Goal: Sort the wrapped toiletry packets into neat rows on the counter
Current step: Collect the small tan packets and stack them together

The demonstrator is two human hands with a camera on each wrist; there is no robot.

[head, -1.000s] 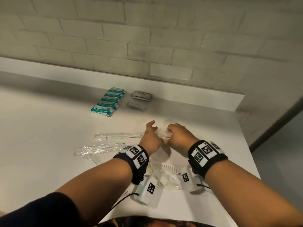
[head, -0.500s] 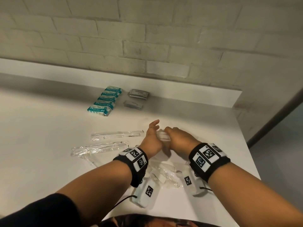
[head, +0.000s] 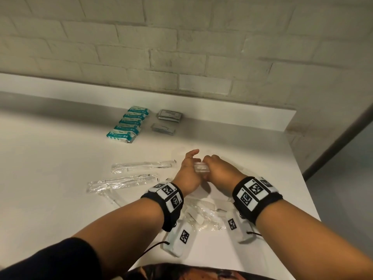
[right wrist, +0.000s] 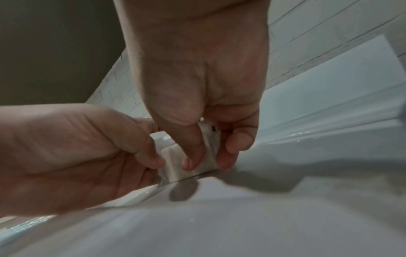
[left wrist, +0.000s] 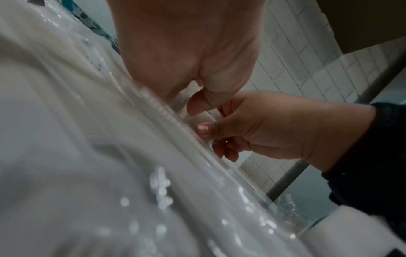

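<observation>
A small white packet in clear wrap stands on its edge on the white counter, held between both hands. My left hand grips its left end with curled fingers. My right hand pinches its right end; in the right wrist view the thumb and fingers clamp the white packet, with the left hand beside it. At the back lie a row of teal packets and two grey packets.
Two long clear toothbrush packets lie left of the hands. Loose clear-wrapped combs and small packets sit under my wrists near the front edge. A brick wall and low ledge bound the counter; its right edge drops off.
My two hands have drawn closer together around the small white packet, so less of it shows between them. The other packets have not moved.
</observation>
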